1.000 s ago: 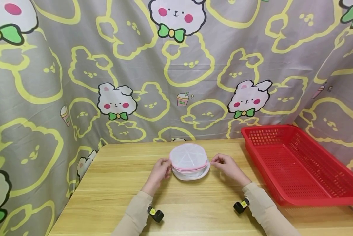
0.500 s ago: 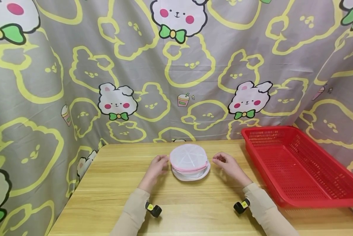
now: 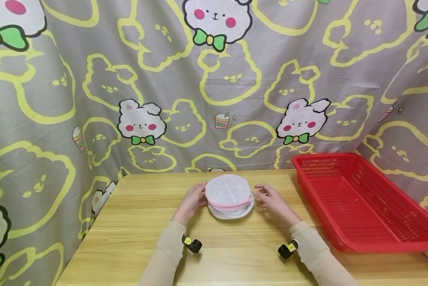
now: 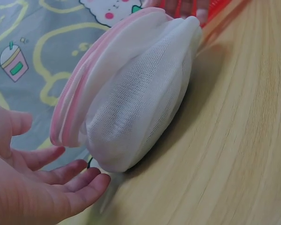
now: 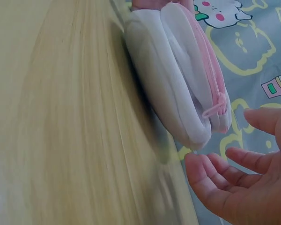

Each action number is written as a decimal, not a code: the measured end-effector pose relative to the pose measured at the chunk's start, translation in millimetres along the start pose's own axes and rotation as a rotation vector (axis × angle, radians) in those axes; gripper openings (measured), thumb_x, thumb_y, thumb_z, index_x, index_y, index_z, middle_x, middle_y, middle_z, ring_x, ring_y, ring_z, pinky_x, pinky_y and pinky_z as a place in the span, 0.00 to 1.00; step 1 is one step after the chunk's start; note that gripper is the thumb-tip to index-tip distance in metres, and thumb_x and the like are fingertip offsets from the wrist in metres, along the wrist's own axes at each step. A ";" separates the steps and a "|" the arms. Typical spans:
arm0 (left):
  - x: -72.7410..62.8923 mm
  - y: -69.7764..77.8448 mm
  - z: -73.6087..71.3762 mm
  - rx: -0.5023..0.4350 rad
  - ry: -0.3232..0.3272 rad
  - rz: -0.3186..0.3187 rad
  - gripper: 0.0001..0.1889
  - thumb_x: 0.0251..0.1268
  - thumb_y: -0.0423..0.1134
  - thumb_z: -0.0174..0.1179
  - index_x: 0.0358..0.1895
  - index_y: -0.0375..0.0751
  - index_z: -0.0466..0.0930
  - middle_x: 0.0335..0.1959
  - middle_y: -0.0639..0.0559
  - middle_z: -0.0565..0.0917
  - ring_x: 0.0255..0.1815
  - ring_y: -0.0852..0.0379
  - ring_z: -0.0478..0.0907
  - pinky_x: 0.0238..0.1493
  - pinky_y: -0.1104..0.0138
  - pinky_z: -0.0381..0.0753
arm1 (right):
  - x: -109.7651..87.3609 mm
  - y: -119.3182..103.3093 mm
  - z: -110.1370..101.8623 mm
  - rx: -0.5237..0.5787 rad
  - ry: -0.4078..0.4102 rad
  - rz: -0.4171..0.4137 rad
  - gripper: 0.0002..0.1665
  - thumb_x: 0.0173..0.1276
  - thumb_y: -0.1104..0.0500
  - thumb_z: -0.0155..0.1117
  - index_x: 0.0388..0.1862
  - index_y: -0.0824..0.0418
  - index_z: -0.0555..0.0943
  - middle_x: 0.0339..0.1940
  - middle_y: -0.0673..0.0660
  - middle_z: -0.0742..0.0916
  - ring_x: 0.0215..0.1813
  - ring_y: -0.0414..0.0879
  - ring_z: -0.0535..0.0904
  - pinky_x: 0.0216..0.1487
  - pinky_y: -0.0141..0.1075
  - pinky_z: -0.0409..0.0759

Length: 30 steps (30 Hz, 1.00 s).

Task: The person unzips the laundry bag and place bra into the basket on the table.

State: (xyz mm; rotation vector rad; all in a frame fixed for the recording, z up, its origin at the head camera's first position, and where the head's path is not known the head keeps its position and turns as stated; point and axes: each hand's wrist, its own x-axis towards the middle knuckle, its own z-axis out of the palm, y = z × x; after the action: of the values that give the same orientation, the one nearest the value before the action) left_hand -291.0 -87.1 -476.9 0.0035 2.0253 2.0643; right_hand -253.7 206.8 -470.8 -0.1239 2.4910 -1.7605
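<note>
A round white mesh laundry bag (image 3: 229, 191) with a pink zip round its edge sits on the wooden table between the two hands. Its pink zip puller (image 5: 215, 107) hangs on the side towards the right hand. The left hand (image 3: 190, 203) is beside the bag's left side, its fingers (image 4: 91, 185) loosely spread right at the mesh. On the opposite side, the right hand (image 3: 274, 201) is held just off the bag, thumb and fingers (image 5: 201, 173) apart and relaxed. Nothing is gripped in either hand.
A large red plastic basket (image 3: 328, 222) with perforated sides stands on the right of the table (image 3: 228, 254). A grey curtain (image 3: 185, 87) printed with yellow outlines and white cartoon animals hangs behind and along the sides.
The left hand drew off the bag's left edge, then came back close to it with fingers spread. The right hand moved slightly away, then inward again, its fingers opening. The bag stayed nearly still.
</note>
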 end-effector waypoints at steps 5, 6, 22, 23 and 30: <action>2.2 -3.9 -0.9 -0.023 -0.006 -0.006 0.27 0.78 0.48 0.42 0.71 0.33 0.61 0.69 0.33 0.68 0.58 0.48 0.78 0.62 0.51 0.77 | 3.3 0.3 5.5 0.031 -0.034 0.034 0.27 0.75 0.56 0.53 0.66 0.71 0.66 0.52 0.70 0.77 0.46 0.50 0.79 0.45 0.47 0.86; 2.1 -4.5 -1.0 -0.025 -0.008 -0.004 0.27 0.78 0.48 0.42 0.71 0.33 0.61 0.69 0.33 0.67 0.58 0.49 0.78 0.62 0.51 0.77 | 4.0 0.3 6.3 0.038 -0.036 0.039 0.26 0.75 0.56 0.54 0.65 0.71 0.67 0.52 0.69 0.77 0.45 0.49 0.79 0.45 0.47 0.86; -4.6 -8.5 5.6 -0.014 0.027 -0.008 0.23 0.78 0.46 0.43 0.69 0.40 0.65 0.64 0.38 0.74 0.52 0.53 0.79 0.51 0.61 0.81 | 15.0 1.6 6.7 0.117 -0.031 0.037 0.25 0.75 0.58 0.54 0.64 0.71 0.69 0.51 0.65 0.76 0.42 0.43 0.79 0.49 0.45 0.84; -5.6 -8.5 6.0 -0.018 0.030 -0.011 0.23 0.78 0.46 0.44 0.69 0.40 0.65 0.64 0.38 0.74 0.52 0.53 0.79 0.51 0.61 0.81 | 15.8 1.6 6.9 0.122 -0.026 0.043 0.24 0.75 0.58 0.54 0.64 0.70 0.69 0.51 0.64 0.77 0.43 0.43 0.79 0.49 0.44 0.84; -15.2 -8.3 7.5 -0.028 0.031 -0.013 0.24 0.78 0.45 0.43 0.69 0.37 0.63 0.63 0.36 0.74 0.49 0.54 0.79 0.50 0.61 0.82 | 22.4 1.5 5.5 0.157 -0.041 0.049 0.24 0.75 0.59 0.53 0.64 0.71 0.68 0.49 0.61 0.78 0.43 0.40 0.78 0.49 0.39 0.83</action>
State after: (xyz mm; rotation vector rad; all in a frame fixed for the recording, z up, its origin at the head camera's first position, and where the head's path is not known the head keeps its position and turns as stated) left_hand -273.5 -82.4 -482.3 -0.0474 2.0087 2.0970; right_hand -275.3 199.5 -474.6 -0.0859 2.2961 -1.9045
